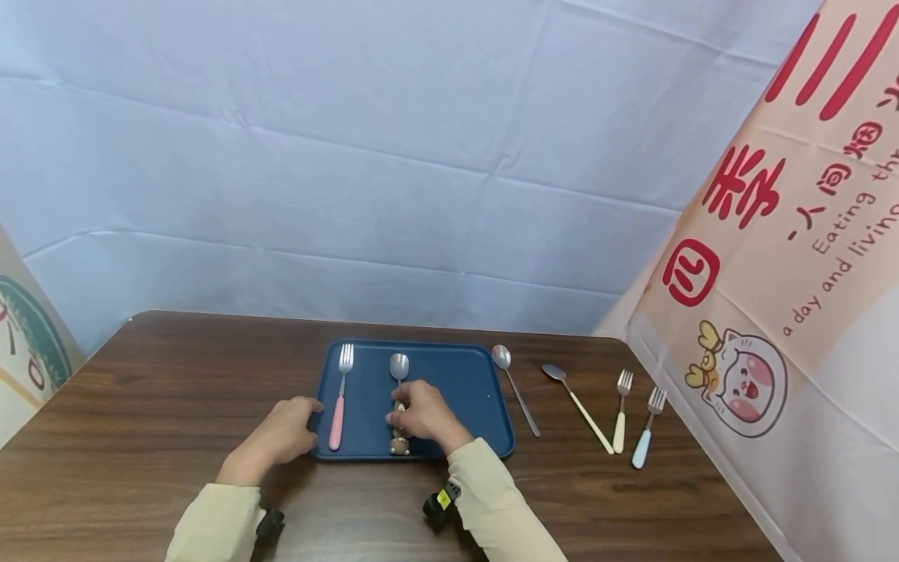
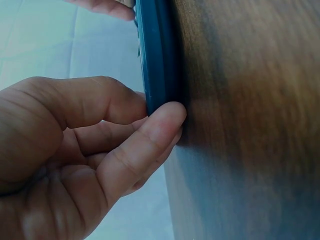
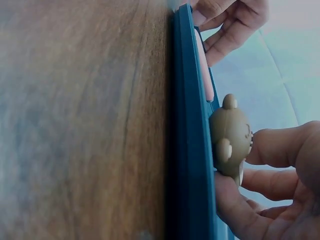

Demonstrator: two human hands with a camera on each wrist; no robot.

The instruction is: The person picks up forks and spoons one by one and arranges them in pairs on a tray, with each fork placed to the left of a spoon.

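Observation:
A dark blue tray (image 1: 456,402) lies on the table, with a pink-handled fork (image 1: 338,421) along its left side. My left hand (image 1: 281,429) is at the tray's left edge; in the left wrist view its thumb and fingers (image 2: 162,122) pinch the rim. Over the middle of the tray, my right hand (image 1: 421,411) grips the handle of a spoon (image 1: 399,367), its bowl pointing away from me. The handle ends in a brown bear head (image 3: 231,132), which rests close over the tray's near rim between thumb and fingers.
Right of the tray lie a plain metal spoon (image 1: 516,390), a cream-handled spoon (image 1: 579,406), a cream-handled fork (image 1: 621,410) and a light-blue-handled fork (image 1: 649,429). A pale cloth (image 1: 316,195) hangs behind the wooden table (image 1: 175,375), and a printed banner (image 1: 794,257) hangs at right.

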